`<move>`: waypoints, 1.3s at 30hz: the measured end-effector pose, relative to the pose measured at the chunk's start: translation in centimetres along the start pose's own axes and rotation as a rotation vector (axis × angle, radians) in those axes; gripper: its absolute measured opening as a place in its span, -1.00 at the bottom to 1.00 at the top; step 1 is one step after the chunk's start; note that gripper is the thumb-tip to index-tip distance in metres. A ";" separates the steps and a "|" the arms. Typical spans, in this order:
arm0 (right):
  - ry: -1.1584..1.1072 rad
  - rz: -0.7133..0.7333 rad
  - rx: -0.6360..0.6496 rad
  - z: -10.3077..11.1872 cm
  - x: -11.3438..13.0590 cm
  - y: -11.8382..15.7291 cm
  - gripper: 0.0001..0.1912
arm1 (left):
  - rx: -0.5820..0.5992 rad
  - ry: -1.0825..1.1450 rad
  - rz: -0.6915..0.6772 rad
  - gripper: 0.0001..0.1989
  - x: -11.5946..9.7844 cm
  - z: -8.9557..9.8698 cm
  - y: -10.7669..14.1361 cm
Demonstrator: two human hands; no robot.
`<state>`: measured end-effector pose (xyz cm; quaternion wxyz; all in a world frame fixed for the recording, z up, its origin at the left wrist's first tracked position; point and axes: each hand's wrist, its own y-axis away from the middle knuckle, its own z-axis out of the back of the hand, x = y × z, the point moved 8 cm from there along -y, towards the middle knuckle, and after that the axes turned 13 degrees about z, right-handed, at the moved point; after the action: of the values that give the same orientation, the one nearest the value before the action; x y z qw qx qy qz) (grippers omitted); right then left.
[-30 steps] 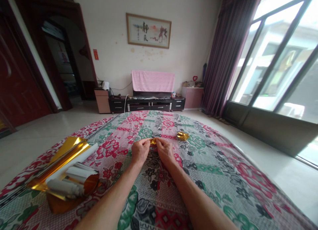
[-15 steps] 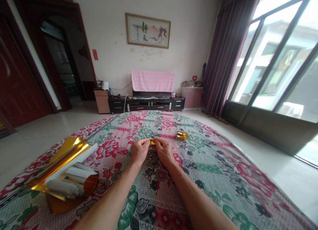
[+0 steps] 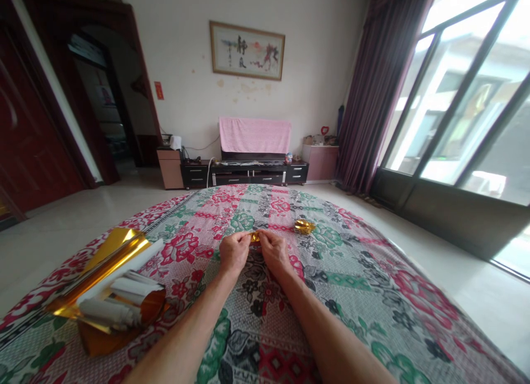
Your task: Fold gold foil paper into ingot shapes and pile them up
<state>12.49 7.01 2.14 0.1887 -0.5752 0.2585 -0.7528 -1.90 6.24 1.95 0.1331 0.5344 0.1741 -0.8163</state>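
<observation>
A small piece of gold foil paper (image 3: 254, 237) is pinched between my two hands above the flowered cloth. My left hand (image 3: 234, 254) grips its left end with thumb and fingertips, and my right hand (image 3: 275, 252) has the right end the same way. Much of the piece is covered by my fingers, so its full shape cannot be made out. Just beyond my right hand a folded gold foil piece (image 3: 305, 226) lies on the cloth. Off to the left rest curled gold foil sheets (image 3: 118, 262) with white undersides, some rolled.
The patterned tablecloth (image 3: 356, 312) spreads under everything, its far edge curved. Across the floor stands a low black cabinet (image 3: 238, 178), with a pink towel (image 3: 255, 134) draped over something on it. A purple curtain (image 3: 375, 85) and glazed doors are at the right.
Almost nothing differs. Both hands keep their pinch on the gold foil paper, with only a very slight shift of the fingers.
</observation>
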 end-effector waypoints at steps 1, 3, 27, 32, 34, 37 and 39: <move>0.002 0.001 0.003 0.0 0.0 0.0 -0.64 | -0.002 0.017 0.008 -0.76 0.1 0.0 -0.1; 0.001 -0.003 0.004 0.0 -0.1 0.0 -0.64 | 0.001 0.052 0.027 -0.77 0.4 0.0 -0.2; -0.049 -0.015 0.012 -0.2 -0.4 0.1 -0.64 | 0.020 0.075 0.041 -0.76 0.6 -0.2 -0.3; -0.070 -0.014 0.032 -0.2 -0.2 0.1 -0.64 | 0.041 0.070 0.041 -0.74 0.8 -0.4 -0.4; -0.068 -0.016 0.046 -0.3 -0.1 0.1 -0.65 | 0.040 0.071 0.034 -0.73 0.9 -0.4 -0.5; -0.052 -0.025 0.042 -0.2 0.2 0.1 -0.65 | 0.053 0.082 0.033 -0.73 1.1 -0.5 -0.6; -0.038 -0.026 0.036 -0.1 0.3 0.1 -0.64 | 0.056 0.097 0.037 -0.74 1.1 -0.4 -0.6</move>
<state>12.33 6.76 2.22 0.1942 -0.5893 0.2338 -0.7486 -2.18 6.90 0.87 0.1247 0.5801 0.1476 -0.7913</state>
